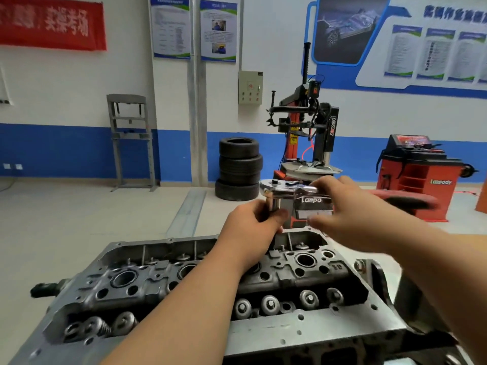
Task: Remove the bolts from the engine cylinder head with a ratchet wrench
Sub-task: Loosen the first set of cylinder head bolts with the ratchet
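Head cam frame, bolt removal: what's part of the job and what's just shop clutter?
Job:
ratchet wrench
socket under it, gripped by the left hand
right hand at the wrench handle, grip blurred
cylinder head

Clutter:
stack of tyres
tyre changer
red wheel balancer
grey press frame
wall control box

The ratchet wrench (279,190) stands over the far edge of the cylinder head (158,281), stacked tyres (239,168) behind.

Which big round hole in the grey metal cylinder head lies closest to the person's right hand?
The rightmost shiny-rimmed round hole, just below the right hand; the others sit further left along the cylinder head.
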